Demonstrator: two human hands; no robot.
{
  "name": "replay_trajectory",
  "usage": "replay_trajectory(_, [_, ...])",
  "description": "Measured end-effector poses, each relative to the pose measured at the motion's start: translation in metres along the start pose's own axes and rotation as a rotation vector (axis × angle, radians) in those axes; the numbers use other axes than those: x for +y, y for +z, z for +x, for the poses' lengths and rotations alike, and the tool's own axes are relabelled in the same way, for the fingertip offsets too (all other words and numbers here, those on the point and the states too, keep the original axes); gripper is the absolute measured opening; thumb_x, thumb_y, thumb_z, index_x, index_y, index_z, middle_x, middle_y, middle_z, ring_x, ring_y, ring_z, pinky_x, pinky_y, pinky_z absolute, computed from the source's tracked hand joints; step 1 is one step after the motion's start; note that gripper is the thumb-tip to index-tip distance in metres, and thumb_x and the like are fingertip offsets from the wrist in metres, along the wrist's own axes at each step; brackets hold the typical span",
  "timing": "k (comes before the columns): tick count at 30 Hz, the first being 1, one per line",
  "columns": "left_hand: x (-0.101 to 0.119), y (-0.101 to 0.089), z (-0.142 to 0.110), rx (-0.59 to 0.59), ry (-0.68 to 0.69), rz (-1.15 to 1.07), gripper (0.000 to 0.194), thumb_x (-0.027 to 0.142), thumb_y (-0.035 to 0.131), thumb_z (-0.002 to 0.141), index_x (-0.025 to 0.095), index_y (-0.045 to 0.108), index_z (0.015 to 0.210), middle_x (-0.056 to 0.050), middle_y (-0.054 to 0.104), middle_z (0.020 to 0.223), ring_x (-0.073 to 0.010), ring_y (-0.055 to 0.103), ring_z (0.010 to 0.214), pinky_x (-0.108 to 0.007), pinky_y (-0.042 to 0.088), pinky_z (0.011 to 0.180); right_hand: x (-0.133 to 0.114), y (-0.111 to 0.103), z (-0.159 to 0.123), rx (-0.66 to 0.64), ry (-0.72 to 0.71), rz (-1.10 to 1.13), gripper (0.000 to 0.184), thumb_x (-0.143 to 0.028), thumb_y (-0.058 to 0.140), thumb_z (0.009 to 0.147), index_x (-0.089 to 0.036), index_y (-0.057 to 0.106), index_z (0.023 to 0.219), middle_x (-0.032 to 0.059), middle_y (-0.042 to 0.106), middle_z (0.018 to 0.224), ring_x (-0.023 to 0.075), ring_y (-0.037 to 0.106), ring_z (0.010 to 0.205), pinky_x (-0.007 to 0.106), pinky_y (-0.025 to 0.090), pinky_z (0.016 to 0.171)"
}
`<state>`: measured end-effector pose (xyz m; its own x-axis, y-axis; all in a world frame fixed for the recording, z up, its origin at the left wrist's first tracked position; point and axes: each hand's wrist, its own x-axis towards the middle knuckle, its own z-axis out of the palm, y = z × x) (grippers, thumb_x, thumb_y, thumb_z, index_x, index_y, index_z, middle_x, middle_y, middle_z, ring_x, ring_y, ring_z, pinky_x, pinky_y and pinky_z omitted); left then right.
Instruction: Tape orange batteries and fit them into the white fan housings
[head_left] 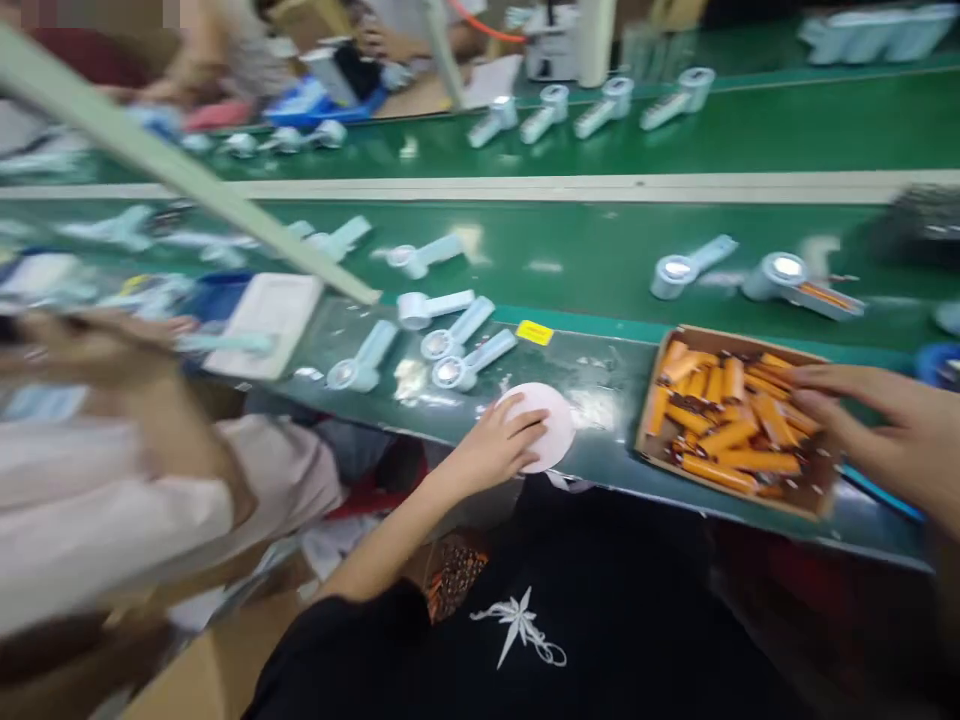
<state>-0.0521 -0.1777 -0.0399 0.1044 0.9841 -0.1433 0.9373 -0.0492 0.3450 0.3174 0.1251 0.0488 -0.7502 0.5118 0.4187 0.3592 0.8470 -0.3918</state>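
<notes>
My left hand (pixel 499 442) is on a flat white disc (pixel 553 428) at the near edge of the green workbench, its fingers bent over the face. A white strip (pixel 562 482) hangs below the disc. At the right, my right hand (pixel 877 420) reaches over the edge of a cardboard box (pixel 651 452) filled with orange battery cells (pixel 731 430). Its thumb and fingers are stretched out and slightly apart beside the cells; no cell shows clearly between them. Several light-blue handheld fan bodies (pixel 450 372) lie just beyond my left hand.
More fan bodies (pixel 675 275) lie on the green conveyor (pixel 555 240), one with an orange cell showing. A yellow label (pixel 535 332) is on the bench. A slanted pale post (pixel 187 170) crosses the left. A co-worker's arm (pixel 180 430) is blurred beside a white tray (pixel 274 310).
</notes>
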Motion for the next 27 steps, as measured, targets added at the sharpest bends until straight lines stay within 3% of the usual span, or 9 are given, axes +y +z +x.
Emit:
replay_trajectory(4, [-0.002,0.003,-0.023,0.002,0.140,0.085,0.078,0.033,0.089,0.089,0.024,0.057,0.160,-0.013,0.057,0.168,-0.0501,0.037,0.163,-0.072,0.047,0.127,-0.049,0.004,-0.037,-0.024,-0.057,0.108,0.013,-0.028,0.071,0.106,-0.028,0.083,0.110,0.0037,0.088,0.107,0.0253,0.086,0.096,0.039,0.072,0.094])
replay_trajectory(7, [0.002,-0.001,-0.031,0.117,0.215,0.121,0.065,0.019,0.079,0.095,0.021,0.059,0.156,-0.015,0.069,0.152,-0.0436,0.053,0.151,-0.060,0.058,0.118,-0.073,0.014,-0.056,-0.076,0.039,0.254,0.012,-0.025,0.071,0.105,-0.027,0.083,0.106,0.0039,0.088,0.102,0.0220,0.085,0.095,0.033,0.071,0.092])
replay_trajectory(9, [0.011,-0.005,-0.027,0.292,0.227,0.100,0.059,0.024,0.080,0.096,0.017,0.060,0.152,-0.017,0.076,0.136,-0.0429,0.059,0.143,-0.059,0.059,0.115,-0.089,0.021,-0.067,-0.115,0.168,0.399,0.015,-0.029,0.072,0.105,-0.025,0.082,0.115,0.0058,0.087,0.106,0.0193,0.084,0.087,0.028,0.070,0.080])
replay_trajectory(12, [0.033,-0.010,-0.001,0.644,0.271,0.059,0.068,0.025,0.087,0.091,0.017,0.059,0.152,-0.017,0.077,0.124,-0.0437,0.057,0.145,-0.066,0.052,0.120,-0.118,0.042,-0.070,-0.279,0.360,0.681,0.044,-0.041,0.078,0.102,-0.022,0.073,0.141,0.0117,0.084,0.126,0.0158,0.081,0.076,0.022,0.062,0.057])
replay_trajectory(14, [0.047,-0.015,0.020,0.784,0.337,0.041,0.069,0.021,0.087,0.090,0.021,0.058,0.153,-0.014,0.076,0.122,-0.0422,0.055,0.149,-0.068,0.049,0.122,-0.137,0.063,-0.064,-0.425,0.347,0.813,0.037,-0.043,0.076,0.103,-0.019,0.078,0.131,0.0099,0.086,0.111,0.0148,0.079,0.070,0.022,0.057,0.056])
replay_trajectory(17, [0.051,-0.019,0.040,0.847,0.326,0.013,0.068,0.018,0.085,0.089,0.027,0.058,0.151,-0.011,0.075,0.124,-0.0412,0.054,0.151,-0.068,0.049,0.122,-0.154,0.086,-0.056,-0.681,0.117,0.814,0.033,-0.036,0.063,0.111,-0.017,0.084,0.094,0.0040,0.080,0.075,0.0142,0.073,0.062,0.023,0.055,0.063])
replay_trajectory(19, [0.043,-0.018,0.041,0.879,0.272,-0.018,0.068,0.018,0.086,0.087,0.028,0.059,0.149,-0.011,0.074,0.126,-0.0412,0.057,0.148,-0.068,0.051,0.120,-0.153,0.088,-0.054,-0.816,0.000,0.653,0.039,-0.039,0.063,0.111,-0.016,0.084,0.088,0.0059,0.079,0.072,0.0167,0.072,0.061,0.027,0.054,0.064])
replay_trajectory(21, [0.033,-0.012,0.037,0.885,0.238,-0.044,0.068,0.017,0.086,0.086,0.028,0.060,0.148,-0.013,0.073,0.128,-0.0409,0.060,0.144,-0.067,0.052,0.119,-0.139,0.079,-0.048,-0.818,-0.021,0.449,0.038,-0.045,0.065,0.110,-0.016,0.086,0.096,0.0079,0.082,0.079,0.0196,0.074,0.065,0.030,0.055,0.067])
replay_trajectory(27, [0.037,0.012,0.043,0.856,0.210,-0.083,0.068,0.015,0.082,0.088,0.026,0.057,0.151,-0.014,0.072,0.131,-0.0403,0.058,0.144,-0.063,0.054,0.116,-0.042,0.069,0.023,-0.363,-0.031,-0.021,0.043,-0.016,0.055,0.107,-0.018,0.075,0.145,0.0143,0.083,0.126,0.0277,0.075,0.112,0.041,0.059,0.097])
